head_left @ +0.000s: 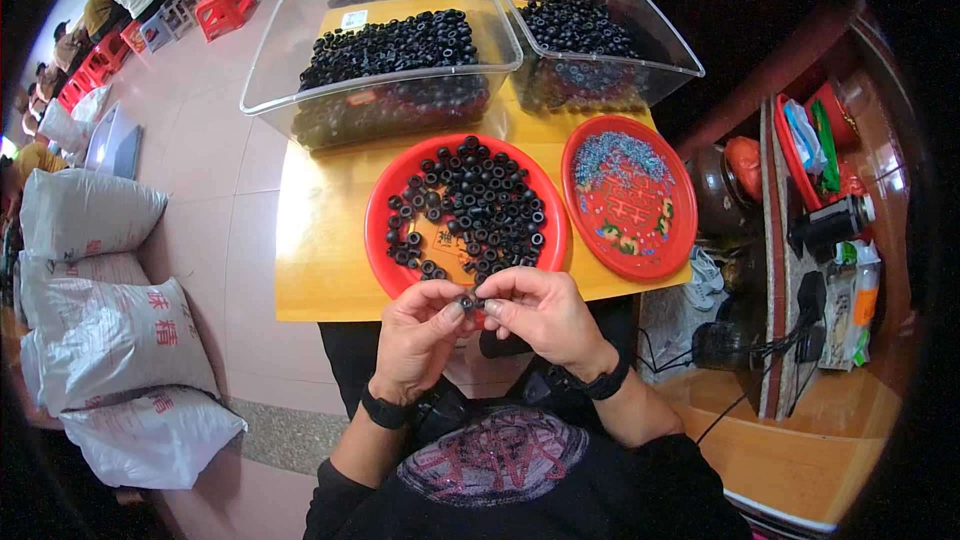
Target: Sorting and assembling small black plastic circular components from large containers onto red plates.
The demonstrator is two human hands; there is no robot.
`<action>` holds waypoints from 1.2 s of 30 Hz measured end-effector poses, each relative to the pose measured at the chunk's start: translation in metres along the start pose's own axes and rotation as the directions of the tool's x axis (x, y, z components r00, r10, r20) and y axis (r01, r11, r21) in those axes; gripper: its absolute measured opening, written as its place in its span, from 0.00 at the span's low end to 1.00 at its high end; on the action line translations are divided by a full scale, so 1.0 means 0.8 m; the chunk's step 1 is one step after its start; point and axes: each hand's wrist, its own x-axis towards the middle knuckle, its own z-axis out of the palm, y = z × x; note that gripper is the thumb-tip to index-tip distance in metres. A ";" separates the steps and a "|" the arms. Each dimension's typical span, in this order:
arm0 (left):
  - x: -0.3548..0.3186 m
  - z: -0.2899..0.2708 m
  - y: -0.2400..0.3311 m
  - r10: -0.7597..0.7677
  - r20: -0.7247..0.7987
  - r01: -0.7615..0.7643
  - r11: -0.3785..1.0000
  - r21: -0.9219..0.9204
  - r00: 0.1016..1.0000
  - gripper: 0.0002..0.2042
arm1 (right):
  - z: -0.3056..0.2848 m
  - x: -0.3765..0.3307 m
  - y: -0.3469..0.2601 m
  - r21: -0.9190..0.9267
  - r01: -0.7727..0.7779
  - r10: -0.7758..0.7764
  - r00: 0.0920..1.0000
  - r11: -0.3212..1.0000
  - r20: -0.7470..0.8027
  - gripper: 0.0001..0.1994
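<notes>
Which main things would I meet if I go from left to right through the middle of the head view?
Pile of white sacks → red tray with black rings → second red tray with small blue pieces → black bottle.

The left hand (413, 332) and right hand (548, 318) pinch a small dark piece (467, 304) at the near edge of a red tray (376, 230) of black rings (497, 183). Beside it lies a second red tray (590, 202) (pale-blue bits (622, 158) gathered toward its far side). Two clear bins (400, 108) stand behind on the yellow table (318, 255).
</notes>
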 end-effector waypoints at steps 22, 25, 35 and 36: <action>-0.006 -0.002 0.003 -0.011 -0.028 0.015 0.992 0.125 1.000 0.11 | 0.008 -0.006 -0.011 -0.143 0.101 -0.111 0.992 0.985 -0.062 0.04; -0.007 0.002 0.004 -0.013 -0.036 0.019 0.987 0.160 0.999 0.10 | 0.012 -0.007 -0.010 -0.198 0.112 -0.131 0.988 0.974 -0.087 0.04; -0.011 0.004 0.002 0.034 -0.054 -0.015 0.949 0.315 0.998 0.10 | 0.017 -0.006 -0.012 -0.609 0.274 -0.382 0.923 0.745 -0.051 0.04; -0.012 0.005 0.001 0.071 -0.042 -0.050 0.923 0.381 0.997 0.10 | 0.018 -0.006 -0.014 -0.662 0.293 -0.410 0.912 0.690 -0.024 0.04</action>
